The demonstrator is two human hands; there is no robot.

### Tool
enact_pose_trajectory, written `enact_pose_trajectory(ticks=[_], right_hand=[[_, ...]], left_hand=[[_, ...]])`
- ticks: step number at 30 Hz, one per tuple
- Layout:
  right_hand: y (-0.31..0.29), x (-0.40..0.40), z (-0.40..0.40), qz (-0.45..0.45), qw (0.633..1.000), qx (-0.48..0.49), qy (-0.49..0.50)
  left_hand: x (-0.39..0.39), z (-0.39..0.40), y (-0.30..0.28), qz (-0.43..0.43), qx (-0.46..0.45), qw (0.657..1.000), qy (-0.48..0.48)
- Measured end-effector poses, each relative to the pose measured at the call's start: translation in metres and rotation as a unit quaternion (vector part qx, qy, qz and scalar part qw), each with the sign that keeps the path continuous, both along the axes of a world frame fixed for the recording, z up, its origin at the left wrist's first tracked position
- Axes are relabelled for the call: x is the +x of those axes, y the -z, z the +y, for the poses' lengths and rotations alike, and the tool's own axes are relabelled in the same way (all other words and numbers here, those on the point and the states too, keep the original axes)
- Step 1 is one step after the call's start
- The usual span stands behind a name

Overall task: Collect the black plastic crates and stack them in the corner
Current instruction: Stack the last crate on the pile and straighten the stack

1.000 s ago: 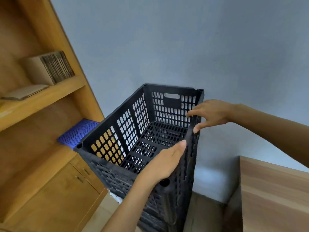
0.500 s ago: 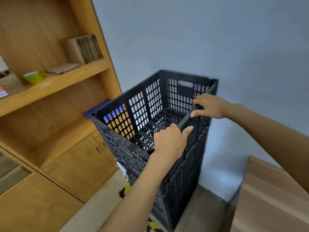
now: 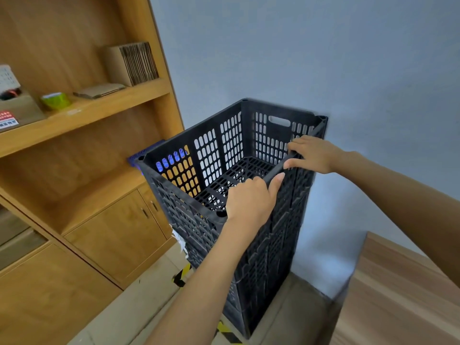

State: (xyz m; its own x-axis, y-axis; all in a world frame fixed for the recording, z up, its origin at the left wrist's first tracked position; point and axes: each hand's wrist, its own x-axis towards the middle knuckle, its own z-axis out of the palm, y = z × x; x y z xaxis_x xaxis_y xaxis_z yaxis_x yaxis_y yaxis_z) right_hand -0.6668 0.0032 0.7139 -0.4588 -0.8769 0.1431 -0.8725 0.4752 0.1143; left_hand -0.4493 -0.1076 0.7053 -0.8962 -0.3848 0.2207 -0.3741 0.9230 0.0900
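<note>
Gripping the near rim of the top perforated black plastic crate (image 3: 224,150): left hand (image 3: 251,200) and right hand (image 3: 312,154), fingers curled; stack just beside grey wall (image 3: 323,58).

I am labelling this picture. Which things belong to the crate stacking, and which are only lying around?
Belongs to the job: top crate, crate stack, left hand, right hand.

Just lying about: green tape roll, cardboard bundle, blue crate, shelf.

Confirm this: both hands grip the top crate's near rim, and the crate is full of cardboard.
Not quite. The head view shows the left hand and right hand gripping the top crate by its near rim, but the crate is empty; its slotted floor shows.
</note>
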Motion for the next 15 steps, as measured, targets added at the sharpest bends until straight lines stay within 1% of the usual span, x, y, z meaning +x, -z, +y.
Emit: enact_pose_trajectory(ticks=[6,9,15], right_hand=[[0.003,0.011,0.003,0.012,1.0,-0.012,-0.011],[0.004,0.017,0.004,0.025,1.0,-0.015,-0.003],[0.006,0.041,0.01,0.038,0.999,-0.019,0.016]], left_hand=[[0.01,-0.004,0.0,0.009,0.003,1.0,0.019],[0.016,-0.007,0.0,0.012,0.016,0.999,0.028],[0.035,-0.015,0.004,-0.001,0.002,0.998,0.057]])
